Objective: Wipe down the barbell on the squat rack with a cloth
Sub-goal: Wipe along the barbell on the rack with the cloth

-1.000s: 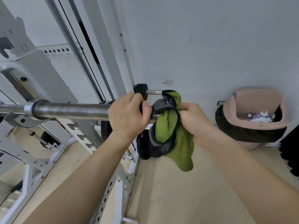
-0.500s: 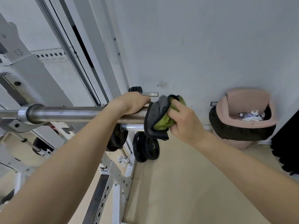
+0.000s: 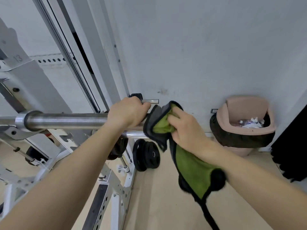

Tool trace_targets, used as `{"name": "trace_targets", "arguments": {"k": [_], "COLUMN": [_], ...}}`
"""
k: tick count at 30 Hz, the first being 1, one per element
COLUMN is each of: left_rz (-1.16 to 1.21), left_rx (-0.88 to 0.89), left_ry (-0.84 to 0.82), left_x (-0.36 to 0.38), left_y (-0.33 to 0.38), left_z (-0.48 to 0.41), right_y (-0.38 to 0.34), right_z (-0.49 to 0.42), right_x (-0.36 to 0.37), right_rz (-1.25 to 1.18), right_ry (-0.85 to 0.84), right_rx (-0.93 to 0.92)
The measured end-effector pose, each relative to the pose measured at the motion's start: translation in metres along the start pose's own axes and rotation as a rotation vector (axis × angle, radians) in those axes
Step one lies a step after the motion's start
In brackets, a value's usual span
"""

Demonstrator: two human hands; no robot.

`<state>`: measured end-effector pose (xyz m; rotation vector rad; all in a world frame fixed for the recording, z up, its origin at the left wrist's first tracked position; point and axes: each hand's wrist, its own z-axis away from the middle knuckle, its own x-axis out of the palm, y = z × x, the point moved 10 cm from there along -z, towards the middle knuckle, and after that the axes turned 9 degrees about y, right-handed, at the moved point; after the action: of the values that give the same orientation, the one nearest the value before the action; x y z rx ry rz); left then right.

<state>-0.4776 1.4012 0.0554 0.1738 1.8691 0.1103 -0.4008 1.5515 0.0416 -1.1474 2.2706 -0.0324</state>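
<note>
Bar [image 3: 66, 120] resting across the rack [image 3: 28, 90], sleeve end toward the wall. Left hand [image 3: 127, 113] wrapped tight around the sleeve near its outer end. Right hand [image 3: 186, 130] pinching the bunched cloth [image 3: 159, 125] against the bar tip, fingers curled into the fold. Long loose tail hanging under the right forearm, down toward the floor. Likely trouble: tail snagging on the plates [image 3: 147, 154] stored below, or cloth slipping off the tip under a light pinch. Left hand also covering a stretch of sleeve, probably left unwiped unless shifted.
</note>
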Motion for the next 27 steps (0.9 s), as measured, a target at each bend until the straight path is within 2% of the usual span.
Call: {"name": "trace_targets", "arguments": {"k": [2, 4, 6, 8, 11, 13, 14, 15, 16, 17, 20, 23, 25, 27], "left_rz": [0.035, 0.055, 0.045, 0.025, 0.037, 0.038, 0.044, 0.055, 0.065, 0.067, 0.054, 0.064, 0.076, 0.097], "left_rx": [-0.026, -0.003, 0.014, 0.026, 0.079, 0.152, 0.161, 0.155, 0.145, 0.128, 0.067, 0.037, 0.04, 0.056], "left_ry": [-0.24, -0.309, -0.195, 0.026, 0.384, 0.531, 0.566, 0.577, 0.573, 0.554, 0.454, 0.275, 0.139, 0.099], "left_x": [0.017, 0.024, 0.015, -0.002, -0.027, -0.034, -0.035, -0.035, -0.034, -0.033, -0.03, -0.02, -0.012, -0.01], "left_y": [0.003, 0.007, 0.006, 0.003, 0.006, 0.01, 0.009, 0.007, 0.005, 0.004, 0.0, -0.002, 0.0, 0.002], "left_z": [-0.005, -0.007, -0.007, -0.001, 0.027, 0.045, 0.048, 0.048, 0.046, 0.043, 0.03, 0.013, 0.005, 0.004], "right_y": [-0.011, -0.008, 0.004, 0.029, 0.052, 0.054, 0.051, 0.051, 0.055, 0.055, 0.031, 0.006, 0.003, 0.012], "right_z": [0.002, 0.002, -0.001, 0.001, 0.014, 0.033, 0.04, 0.042, 0.04, 0.032, 0.007, 0.007, 0.009, 0.01], "right_x": [0.001, 0.004, 0.005, 0.009, 0.025, 0.043, 0.047, 0.048, 0.045, 0.038, 0.012, 0.007, 0.011, 0.012], "right_rz": [0.222, 0.207, -0.027, -0.254, -0.493, -0.786, -0.845, -0.843, -0.769, -0.648, -0.265, 0.024, 0.106, 0.054], "right_ry": [0.013, -0.009, -0.05, -0.073, -0.144, -0.214, -0.228, -0.23, -0.207, -0.178, -0.077, -0.058, -0.108, -0.098], "right_rx": [-0.258, -0.263, -0.003, 0.392, 0.853, 1.208, 1.307, 1.328, 1.268, 1.125, 0.56, 0.157, 0.092, 0.251]}}
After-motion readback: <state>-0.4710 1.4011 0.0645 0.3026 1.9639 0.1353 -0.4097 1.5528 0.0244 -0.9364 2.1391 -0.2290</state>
